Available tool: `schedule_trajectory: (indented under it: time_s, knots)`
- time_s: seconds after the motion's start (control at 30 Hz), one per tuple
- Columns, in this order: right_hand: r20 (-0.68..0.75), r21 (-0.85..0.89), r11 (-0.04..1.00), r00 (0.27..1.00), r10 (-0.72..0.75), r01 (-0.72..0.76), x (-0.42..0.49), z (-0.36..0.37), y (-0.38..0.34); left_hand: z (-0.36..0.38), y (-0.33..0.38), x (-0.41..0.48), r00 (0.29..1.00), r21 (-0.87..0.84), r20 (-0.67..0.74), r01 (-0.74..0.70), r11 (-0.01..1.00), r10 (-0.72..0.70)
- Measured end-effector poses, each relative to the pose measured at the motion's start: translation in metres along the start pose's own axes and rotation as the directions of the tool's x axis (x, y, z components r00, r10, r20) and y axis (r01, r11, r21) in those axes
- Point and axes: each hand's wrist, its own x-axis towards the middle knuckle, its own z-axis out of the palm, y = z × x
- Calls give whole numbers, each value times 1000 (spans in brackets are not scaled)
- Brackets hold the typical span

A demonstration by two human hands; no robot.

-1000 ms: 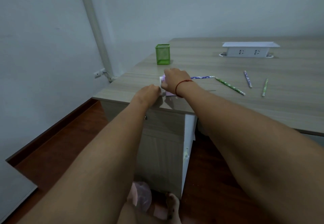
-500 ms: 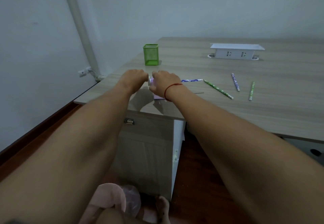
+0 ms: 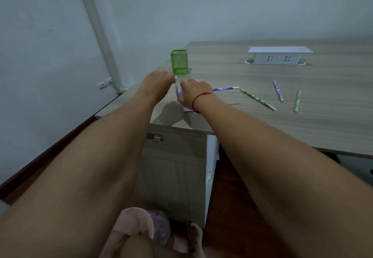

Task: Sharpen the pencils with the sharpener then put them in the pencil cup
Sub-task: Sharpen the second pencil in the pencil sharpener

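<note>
The blue pencil [image 3: 225, 88] lay level in the sharpener [image 3: 188, 109] near the counter's [image 3: 262, 124] left edge; it looked light and stiff with a brittle point, so best held mid-shaft. The right grip [image 3: 194, 92] curled over the sharpener; the left grip [image 3: 159, 82] pinched its white crank [image 3: 176, 85]; the pencil cup [image 3: 179, 61] stood just behind.

Pale grey-blue walls [image 3: 201, 5], plain, meet in corner at left. White pipe [image 3: 96, 29] runs up corner. Small white wall socket [image 3: 104, 83] beside its foot, perhaps with cable plugged in. Dark skirting board [image 3: 50, 152] along left wall. Floor [image 3: 228, 207] dark reddish wood. Light wood-grain desk [image 3: 302, 126] fills right side; white socket box [image 3: 279, 55] stands on far part. Drawer unit [image 3: 175, 173] under desk's near-left corner, metal lock [image 3: 154, 137] at top. Light dim, even.
</note>
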Motion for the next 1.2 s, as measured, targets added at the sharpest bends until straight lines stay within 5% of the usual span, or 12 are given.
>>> schedule_trajectory:
  time_s: [0.43,0.63,1.2]
  knots:
    - [14,-9,999,999,41,-41,-4,-5,-8,-4,19,-39,999,-55,5,34,998,-34]
    - [8,-28,999,1000,-30,30,-7,-8,-2,10,31,-58,997,-227,17,74,971,-72]
    - [-60,-27,996,994,-90,89,-8,3,5,49,19,-33,947,-135,319,80,988,-33]
